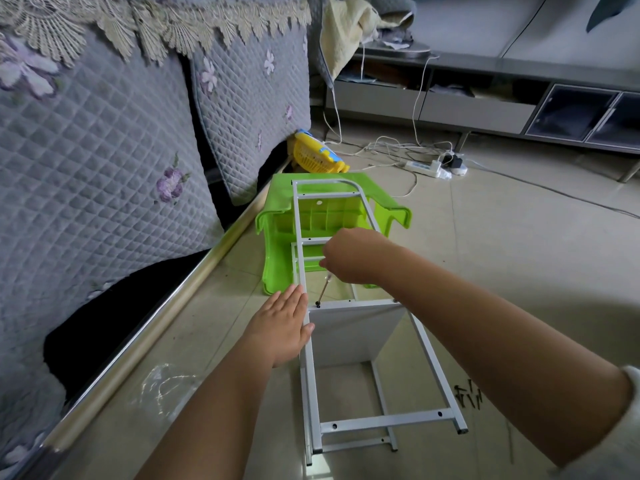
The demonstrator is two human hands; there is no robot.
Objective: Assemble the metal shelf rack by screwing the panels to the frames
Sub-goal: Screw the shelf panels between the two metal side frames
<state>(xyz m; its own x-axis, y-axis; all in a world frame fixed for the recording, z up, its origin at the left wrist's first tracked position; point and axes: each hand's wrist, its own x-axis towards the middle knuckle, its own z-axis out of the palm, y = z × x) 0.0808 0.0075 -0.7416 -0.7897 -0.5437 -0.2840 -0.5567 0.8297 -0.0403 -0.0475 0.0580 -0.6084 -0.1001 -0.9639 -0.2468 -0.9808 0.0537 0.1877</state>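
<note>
- White metal frame lies flat on the tiled floor, its far end resting over an overturned green plastic stool; a white panel stands upright within the frame, roughly at its mid-length
- Right hand is above the frame, beyond the panel, fingers curled tight round the handle of a screwdriver; the shaft slants down to a dark screw at the crossbar on the panel's top edge
- Left hand rests flat against the frame's left rail beside the panel, fingers straight and together, bracing rather than gripping
- Loose dark screws lie on the floor just right of the frame's near end; a clear plastic bag lies to its left
- Judged risk: the shaft meets the screw at an angle, so the tip may slip out or the screw go in crooked
- Judged risk: the far end sits on a light stool, and downward pressure could shift it and drop the frame
- Judged risk: the panel appears held at few points, and could tilt if the bracing palm lifts
</note>
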